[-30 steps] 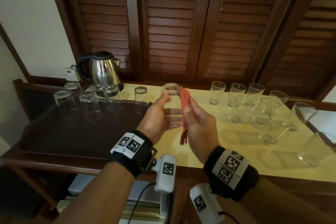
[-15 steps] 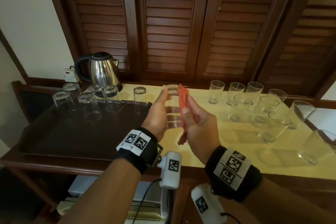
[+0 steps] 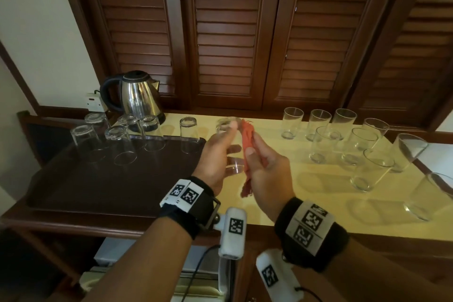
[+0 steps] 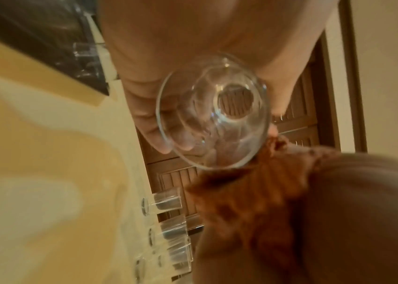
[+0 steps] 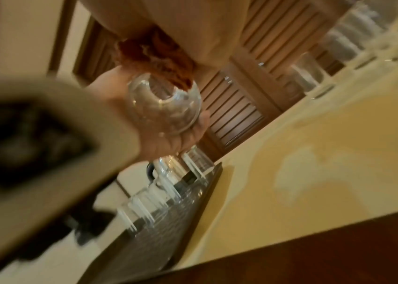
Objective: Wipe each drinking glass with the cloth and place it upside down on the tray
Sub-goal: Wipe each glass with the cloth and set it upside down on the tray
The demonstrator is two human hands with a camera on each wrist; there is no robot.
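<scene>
Held above the desk (image 3: 306,180), just right of the tray (image 3: 103,179): a clear glass (image 3: 229,147), mouth toward the wrist, base up. Left hand (image 3: 215,162) curled round its wall; right hand (image 3: 267,176) pinching a red cloth (image 3: 246,140) against the side. Likely light, rigid, smooth, slippery and breakable; best gripped round the mid wall, not the thin rim. Plain, tapered, thick-based, see-through. Six glasses inverted on the tray; more upright ones to the right, not yet wiped.
</scene>
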